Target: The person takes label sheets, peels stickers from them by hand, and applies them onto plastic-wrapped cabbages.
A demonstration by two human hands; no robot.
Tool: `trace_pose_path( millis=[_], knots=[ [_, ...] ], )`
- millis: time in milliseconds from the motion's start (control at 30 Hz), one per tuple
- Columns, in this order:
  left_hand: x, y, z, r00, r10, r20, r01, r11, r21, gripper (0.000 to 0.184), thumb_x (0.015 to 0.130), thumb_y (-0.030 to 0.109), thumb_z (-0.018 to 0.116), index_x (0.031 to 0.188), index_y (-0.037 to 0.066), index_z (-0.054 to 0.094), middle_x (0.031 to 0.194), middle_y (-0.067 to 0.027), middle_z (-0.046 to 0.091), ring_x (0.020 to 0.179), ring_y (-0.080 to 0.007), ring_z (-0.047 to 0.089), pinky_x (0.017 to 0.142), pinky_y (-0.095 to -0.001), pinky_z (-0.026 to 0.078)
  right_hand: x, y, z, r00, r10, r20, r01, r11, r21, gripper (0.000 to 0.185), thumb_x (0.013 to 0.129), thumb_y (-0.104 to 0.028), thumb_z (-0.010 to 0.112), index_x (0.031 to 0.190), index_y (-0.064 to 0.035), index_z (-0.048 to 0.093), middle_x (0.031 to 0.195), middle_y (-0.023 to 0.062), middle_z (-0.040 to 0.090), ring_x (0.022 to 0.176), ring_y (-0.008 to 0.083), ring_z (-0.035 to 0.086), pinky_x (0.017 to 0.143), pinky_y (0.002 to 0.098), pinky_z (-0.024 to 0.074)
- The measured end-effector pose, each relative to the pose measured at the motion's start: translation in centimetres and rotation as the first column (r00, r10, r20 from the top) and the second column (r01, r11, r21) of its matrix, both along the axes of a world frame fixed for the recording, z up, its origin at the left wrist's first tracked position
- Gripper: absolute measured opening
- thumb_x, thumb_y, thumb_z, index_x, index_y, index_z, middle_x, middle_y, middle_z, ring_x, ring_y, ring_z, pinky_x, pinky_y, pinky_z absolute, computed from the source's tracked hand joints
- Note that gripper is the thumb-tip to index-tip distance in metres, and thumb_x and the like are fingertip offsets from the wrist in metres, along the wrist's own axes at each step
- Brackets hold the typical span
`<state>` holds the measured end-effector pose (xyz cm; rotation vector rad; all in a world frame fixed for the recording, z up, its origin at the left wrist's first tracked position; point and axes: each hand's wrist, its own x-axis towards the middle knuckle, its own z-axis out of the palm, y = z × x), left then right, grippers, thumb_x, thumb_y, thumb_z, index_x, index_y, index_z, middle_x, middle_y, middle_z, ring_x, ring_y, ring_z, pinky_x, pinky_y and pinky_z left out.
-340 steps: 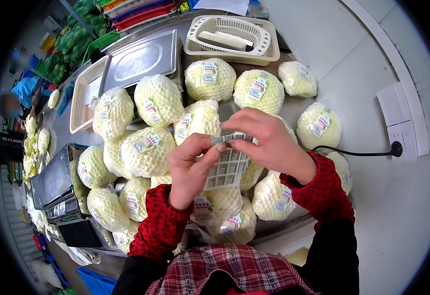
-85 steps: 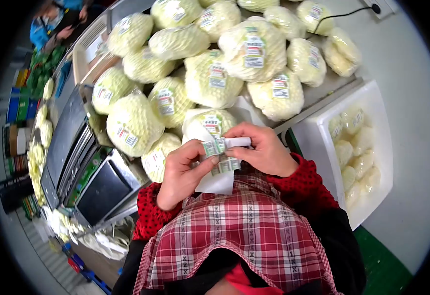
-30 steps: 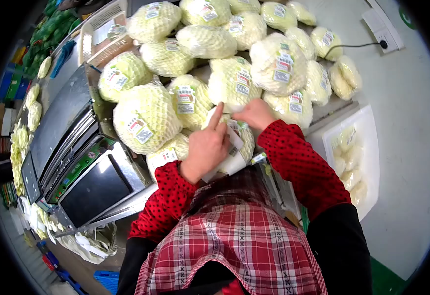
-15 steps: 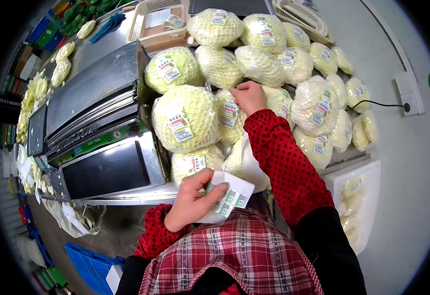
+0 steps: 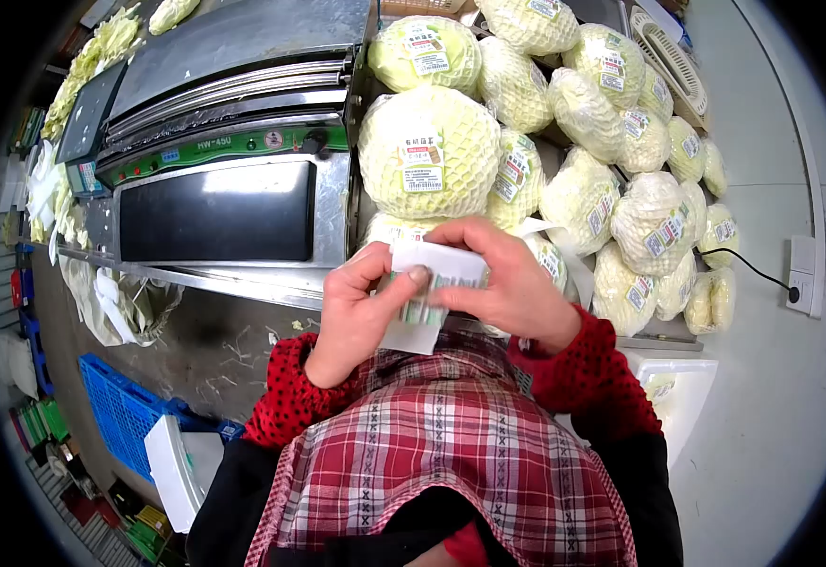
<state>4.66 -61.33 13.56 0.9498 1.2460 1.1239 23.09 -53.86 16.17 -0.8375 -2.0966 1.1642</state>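
Observation:
A white sheet of label stickers (image 5: 415,338), printed in green, lies between my two hands in front of my checked apron. My left hand (image 5: 356,310) grips it with the thumb on top. My right hand (image 5: 517,288) closes on the sheet's right side with thumb and fingers; the stickers there are blurred. Just beyond my hands sits a large cabbage (image 5: 465,113) in a foam net, with a label on its front. Beside it stands a smaller labelled cabbage (image 5: 515,194). A strip of white material (image 5: 571,260) shows behind my right hand.
Several more wrapped cabbages (image 5: 587,113) are piled to the right on the counter. A wrapping machine (image 5: 214,210) with a black plate stands left. A blue crate (image 5: 115,406) is on the floor. A white foam box (image 5: 687,387) and a plugged-in cable (image 5: 757,269) are at right.
My right hand has come back from the cabbages to the sticker sheet in my left hand. The view has turned, so the pile sits further right.

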Motion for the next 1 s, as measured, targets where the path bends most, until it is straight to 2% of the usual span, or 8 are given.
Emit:
trace_pose_path(
  millis=[100, 167, 367, 467, 633, 700, 867, 1000],
  knots=[
    [0.5, -0.6, 0.7, 0.969, 0.137, 0.205, -0.142, 0.990, 0.010, 0.009, 0.088, 0.006, 0.066, 0.088, -0.003, 0.068, 0.092, -0.0011, 0.063, 0.082, -0.0052, 0.054, 0.072, -0.0214, 0.042, 0.5, -1.7, -0.8, 0.987, -0.069, -0.142, 0.001, 0.903, -0.430, 0.028, 0.083, -0.017, 0.074, 0.100, 0.0013, 0.062, 0.079, 0.0036, 0.061, 0.066, 0.0079, 0.053, 0.063, 0.0230, 0.0463],
    [1.2, -1.5, 1.2, 0.955, 0.197, 0.221, -0.197, 0.980, -0.023, 0.008, 0.088, 0.007, 0.067, 0.088, -0.001, 0.070, 0.087, 0.0005, 0.064, 0.079, -0.0044, 0.053, 0.073, -0.0209, 0.042, 2.0, -1.9, -0.2, 0.995, 0.016, 0.097, 0.049, 0.776, -0.629, 0.028, 0.084, -0.016, 0.072, 0.102, 0.0012, 0.061, 0.080, 0.0049, 0.062, 0.070, 0.0100, 0.055, 0.068, 0.0245, 0.0465],
    [3.0, -4.6, 0.3, 0.966, 0.227, 0.122, -0.219, 0.973, -0.077, 0.007, 0.088, 0.006, 0.069, 0.088, 0.000, 0.070, 0.079, 0.0052, 0.061, 0.070, -0.0012, 0.048, 0.062, -0.0193, 0.038, 2.5, -4.4, -0.3, 0.982, -0.133, -0.138, 0.106, 0.977, -0.184, 0.030, 0.080, -0.011, 0.074, 0.105, -0.0002, 0.062, 0.075, 0.0014, 0.059, 0.067, 0.0057, 0.050, 0.059, 0.0235, 0.0419],
    [3.8, -5.9, 1.0, 0.974, 0.222, 0.034, -0.223, 0.974, 0.033, 0.008, 0.089, 0.006, 0.067, 0.087, -0.001, 0.069, 0.080, 0.0031, 0.063, 0.071, -0.0029, 0.050, 0.065, -0.0196, 0.040, 4.1, -5.7, -0.9, 0.993, -0.069, -0.098, -0.007, 0.780, -0.626, 0.023, 0.085, -0.008, 0.070, 0.104, 0.0002, 0.062, 0.072, -0.0018, 0.057, 0.064, 0.0040, 0.047, 0.056, 0.0218, 0.0399],
    [4.7, -7.6, 0.4, 0.976, 0.213, -0.048, -0.213, 0.977, 0.004, 0.020, 0.087, 0.006, 0.069, 0.070, -0.001, 0.060, 0.071, 0.0040, 0.051, 0.064, -0.0021, 0.041, 0.056, -0.0203, 0.033, 5.4, -8.1, -1.0, 0.999, -0.013, -0.048, -0.025, 0.697, -0.717, 0.020, 0.085, -0.009, 0.068, 0.102, 0.0010, 0.063, 0.076, -0.0001, 0.059, 0.066, 0.0079, 0.053, 0.057, 0.0246, 0.0424],
    [4.0, -7.6, 0.0, 0.981, 0.161, -0.106, -0.160, 0.987, 0.022, 0.024, 0.086, 0.007, 0.070, 0.068, 0.000, 0.056, 0.067, 0.0047, 0.048, 0.062, -0.0023, 0.038, 0.053, -0.0214, 0.031, 4.9, -8.2, -0.2, 0.995, -0.096, 0.008, 0.095, 0.994, 0.052, 0.025, 0.081, -0.010, 0.070, 0.102, 0.0011, 0.063, 0.087, 0.0057, 0.062, 0.076, 0.0201, 0.061, 0.062, 0.0301, 0.0470],
    [1.8, -5.9, 0.8, 0.972, 0.034, -0.234, -0.018, 0.997, 0.071, 0.032, 0.084, 0.012, 0.073, 0.063, 0.002, 0.051, 0.058, 0.0052, 0.041, 0.058, -0.0029, 0.034, 0.048, -0.0236, 0.028, 2.8, -8.4, 0.5, 0.969, -0.124, 0.212, 0.018, 0.898, 0.439, 0.024, 0.070, -0.004, 0.074, 0.092, -0.0017, 0.064, 0.081, 0.0088, 0.058, 0.071, 0.0269, 0.059, 0.061, 0.0367, 0.0478],
    [-1.2, -4.2, 1.1, 0.964, -0.029, -0.265, 0.039, 0.999, 0.033, 0.033, 0.085, 0.013, 0.073, 0.063, 0.001, 0.051, 0.058, 0.0044, 0.042, 0.057, -0.0039, 0.034, 0.047, -0.0245, 0.028, -0.8, -8.6, 0.9, 0.942, -0.230, 0.244, 0.122, 0.914, 0.388, 0.021, 0.071, -0.005, 0.073, 0.089, -0.0026, 0.063, 0.080, 0.0087, 0.057, 0.072, 0.0276, 0.060, 0.061, 0.0374, 0.0481]
  ],
)
